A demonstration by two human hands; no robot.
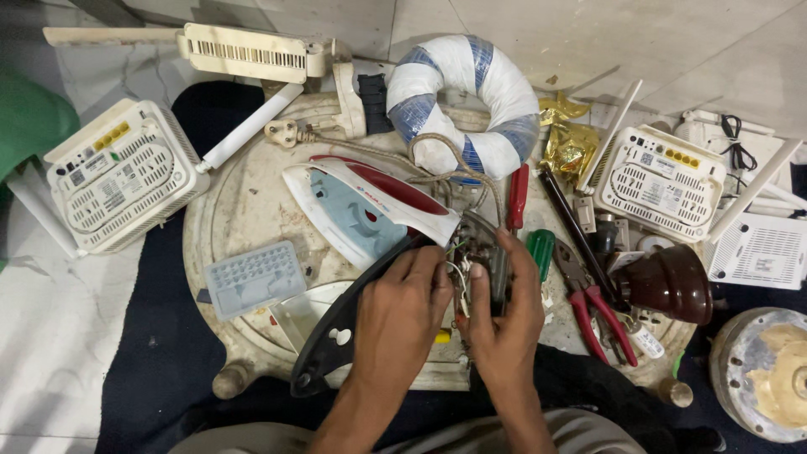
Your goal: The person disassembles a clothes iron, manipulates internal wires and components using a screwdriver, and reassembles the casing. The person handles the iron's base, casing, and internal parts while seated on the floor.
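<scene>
Both hands work at the rear end of an opened clothes iron (370, 210) that lies on its side on a round, worn white table (244, 202): the left hand (402, 311) pinches the small wires (458, 273) there, while the right hand (504, 319) grips the dark back block (487, 252) of the iron. Just right of the hands lie a red-handled screwdriver (518, 195), a green-handled screwdriver (540, 250) and red-handled pliers (598, 313), and a grey perforated plate (252, 277) rests to the left.

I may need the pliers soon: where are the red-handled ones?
The red-handled pliers lie right of the right hand, between the green-handled screwdriver and the brown dome-shaped part.
</scene>
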